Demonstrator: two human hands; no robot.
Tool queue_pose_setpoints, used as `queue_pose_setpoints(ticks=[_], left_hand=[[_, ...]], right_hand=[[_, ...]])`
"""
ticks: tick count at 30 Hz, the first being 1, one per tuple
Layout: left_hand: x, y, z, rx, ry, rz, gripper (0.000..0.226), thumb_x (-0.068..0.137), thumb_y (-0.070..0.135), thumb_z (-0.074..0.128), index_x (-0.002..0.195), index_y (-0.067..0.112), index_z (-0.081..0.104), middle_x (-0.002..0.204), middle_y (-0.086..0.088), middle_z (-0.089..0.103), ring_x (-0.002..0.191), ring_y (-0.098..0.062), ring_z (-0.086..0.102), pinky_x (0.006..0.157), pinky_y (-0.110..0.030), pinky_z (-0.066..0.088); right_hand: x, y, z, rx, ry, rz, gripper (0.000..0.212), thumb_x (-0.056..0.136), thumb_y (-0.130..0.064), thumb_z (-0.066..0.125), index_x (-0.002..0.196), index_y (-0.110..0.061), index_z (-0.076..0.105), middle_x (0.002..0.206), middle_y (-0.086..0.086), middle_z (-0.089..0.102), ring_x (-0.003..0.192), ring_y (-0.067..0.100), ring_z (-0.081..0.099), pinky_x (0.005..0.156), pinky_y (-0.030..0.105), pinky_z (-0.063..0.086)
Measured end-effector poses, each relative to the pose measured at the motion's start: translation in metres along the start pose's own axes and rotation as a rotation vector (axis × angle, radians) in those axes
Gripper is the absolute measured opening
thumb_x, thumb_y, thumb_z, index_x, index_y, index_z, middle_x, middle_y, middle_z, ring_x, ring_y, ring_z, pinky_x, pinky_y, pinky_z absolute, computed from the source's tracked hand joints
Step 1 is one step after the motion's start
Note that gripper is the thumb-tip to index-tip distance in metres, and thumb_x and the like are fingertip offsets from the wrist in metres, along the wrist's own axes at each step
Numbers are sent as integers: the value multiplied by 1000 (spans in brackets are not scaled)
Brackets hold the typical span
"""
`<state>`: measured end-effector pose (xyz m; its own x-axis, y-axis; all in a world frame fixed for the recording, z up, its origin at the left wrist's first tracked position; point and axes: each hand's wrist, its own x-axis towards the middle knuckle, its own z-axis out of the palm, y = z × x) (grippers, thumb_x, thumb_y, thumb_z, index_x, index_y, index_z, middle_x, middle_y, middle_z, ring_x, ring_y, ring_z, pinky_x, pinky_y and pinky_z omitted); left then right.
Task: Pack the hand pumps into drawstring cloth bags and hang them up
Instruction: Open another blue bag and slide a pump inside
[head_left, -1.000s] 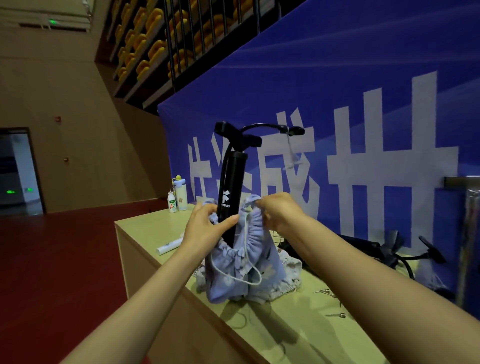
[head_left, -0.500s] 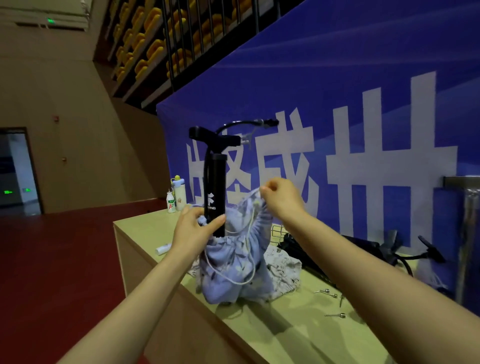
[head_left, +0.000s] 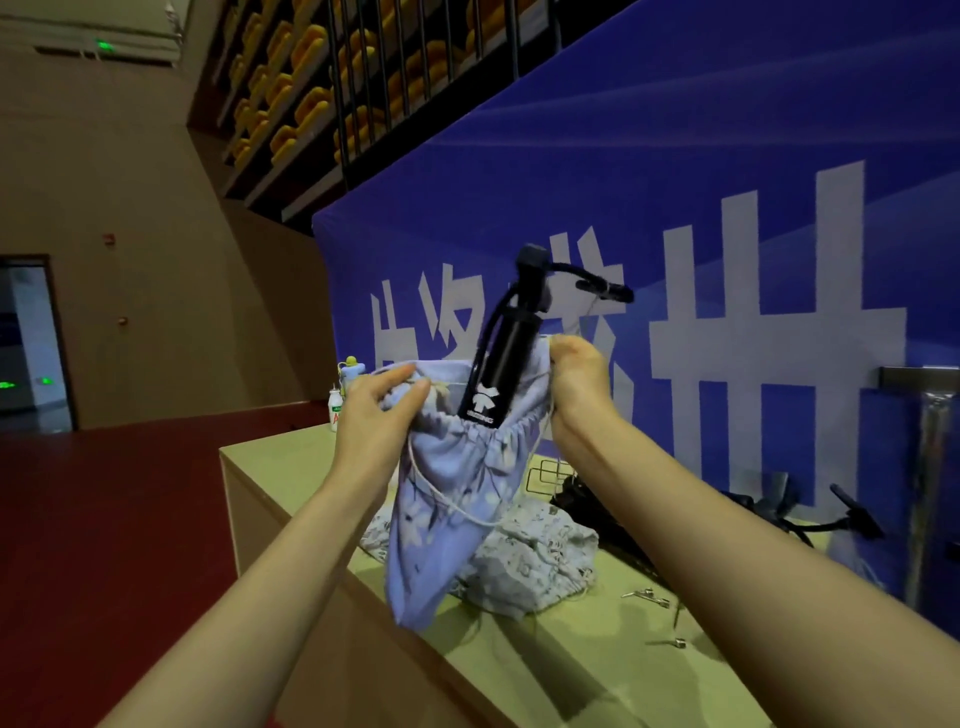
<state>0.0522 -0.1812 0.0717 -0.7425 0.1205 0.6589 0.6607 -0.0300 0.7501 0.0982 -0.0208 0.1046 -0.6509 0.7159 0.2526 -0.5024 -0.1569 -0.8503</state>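
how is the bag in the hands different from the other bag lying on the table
The held bag is held up by its mouth, with the left hand and right hand gripping the rim; the table bag lies crumpled on the table, untouched. The held bag has a pump sticking out of it; the table bag shows none. Both are pale printed cloth.

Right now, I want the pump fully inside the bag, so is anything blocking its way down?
Nothing visible. The pump stands tilted in the bag, whose mouth the left hand and right hand hold open; its inside is hidden.
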Motion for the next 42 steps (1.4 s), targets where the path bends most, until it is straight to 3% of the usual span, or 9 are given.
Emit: queue_pose_setpoints(ticks=[6, 10, 13, 18, 20, 23, 32, 38, 42], left_hand=[[-6, 23, 18, 131, -106, 78, 5, 87, 32, 62, 88, 27, 64, 106, -4, 45, 101, -18, 50, 97, -39, 45], [-16, 29, 40, 216, -227, 168, 64, 62, 62, 69, 107, 17, 66, 102, 0, 48, 95, -12, 53, 81, -17, 45], [-14, 25, 45, 22, -135, 21, 88, 43, 71, 72, 108, 12, 65, 107, -4, 66, 100, -14, 66, 84, -27, 55], [-9, 30, 42, -95, -4, -158, 25, 63, 37, 84, 78, 27, 67, 84, 7, 69, 91, -14, 68, 82, -27, 54], [-8, 34, 44, -82, 24, -143, 25, 65, 36, 83, 81, 23, 68, 83, 7, 69, 88, -13, 68, 80, -26, 55], [-4, 38, 44, -52, 172, -78, 39, 64, 37, 83, 92, 13, 69, 87, 0, 72, 88, -17, 69, 82, -32, 55], [-1, 65, 34, 95, 410, 47, 42, 69, 37, 79, 62, 30, 39, 103, -19, 63, 85, -27, 60, 85, -42, 51], [-6, 83, 44, 22, 168, -74, 54, 58, 46, 84, 92, 10, 64, 103, -14, 68, 98, -28, 65, 87, -41, 54], [-16, 108, 66, 27, -167, -56, 29, 75, 30, 75, 85, 5, 67, 83, -16, 68, 75, -28, 66, 76, -45, 59]], right_hand=[[-10, -8, 0, -94, -133, -53, 23, 97, -15, 41, 76, -18, 50, 82, 11, 55, 81, 25, 54, 73, 40, 46], [-16, -17, 6, -50, -82, 87, 26, 95, -6, 39, 71, -14, 46, 72, 7, 52, 61, 21, 51, 54, 28, 44], [-20, -15, 4, -106, -205, 99, 30, 95, -1, 37, 70, -16, 41, 89, 11, 50, 66, 23, 51, 59, 29, 44], [-25, -24, 5, -246, -360, 210, 27, 93, -1, 44, 68, -3, 51, 58, 13, 60, 53, 24, 61, 53, 30, 53], [-26, -27, 2, -143, -372, 229, 32, 94, 2, 39, 65, -4, 49, 46, 9, 55, 36, 14, 56, 39, 21, 48], [-28, -27, -1, -20, -438, 214, 22, 93, -1, 45, 74, -4, 57, 70, 10, 58, 60, 17, 57, 58, 25, 50], [-48, -13, -24, -607, -580, -90, 26, 88, -27, 63, 106, -10, 58, 91, 2, 62, 74, 11, 57, 63, 21, 48], [-38, -37, -47, -373, -285, -200, 20, 93, -11, 55, 75, -7, 63, 63, 5, 59, 54, 13, 54, 52, 22, 50], [-32, -74, -67, -155, -202, -263, 27, 93, -7, 53, 67, -7, 57, 58, 6, 48, 51, 12, 45, 51, 22, 46]])
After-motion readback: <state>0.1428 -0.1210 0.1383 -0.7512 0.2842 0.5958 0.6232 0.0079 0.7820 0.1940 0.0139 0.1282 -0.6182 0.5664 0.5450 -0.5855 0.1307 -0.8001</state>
